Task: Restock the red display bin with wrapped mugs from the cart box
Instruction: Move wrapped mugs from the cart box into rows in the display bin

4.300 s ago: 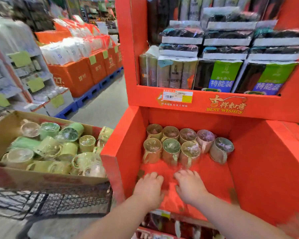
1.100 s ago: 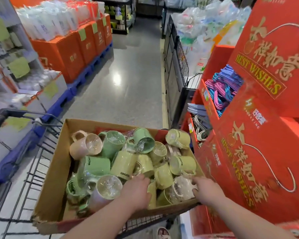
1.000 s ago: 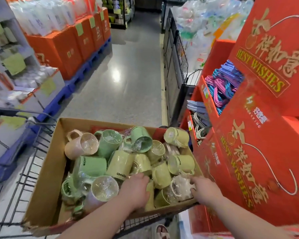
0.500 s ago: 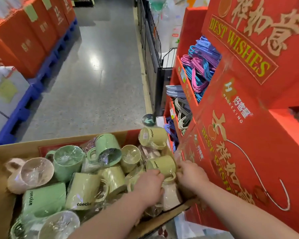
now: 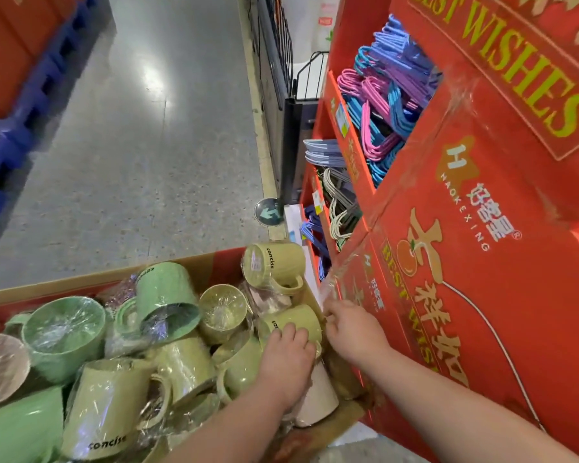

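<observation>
A cardboard box at the lower left holds several plastic-wrapped mugs in green, yellow-green and pale pink. My left hand lies curled over a yellow-green wrapped mug in the box's right corner. My right hand grips the same mug from its right end, fingers curled against the wrap. A cream mug lies under my left wrist. Only the outer printed side of the red display bin shows, on the right; its inside is out of view.
Red shelves behind the box hold coloured hangers. A black wire rack stands further back. Grey aisle floor stretches ahead, with blue pallets and orange boxes along its left edge.
I turned from the bin to the cart box. Both hands moved from the box's front edge to its right corner and closed around one yellow-green mug.
</observation>
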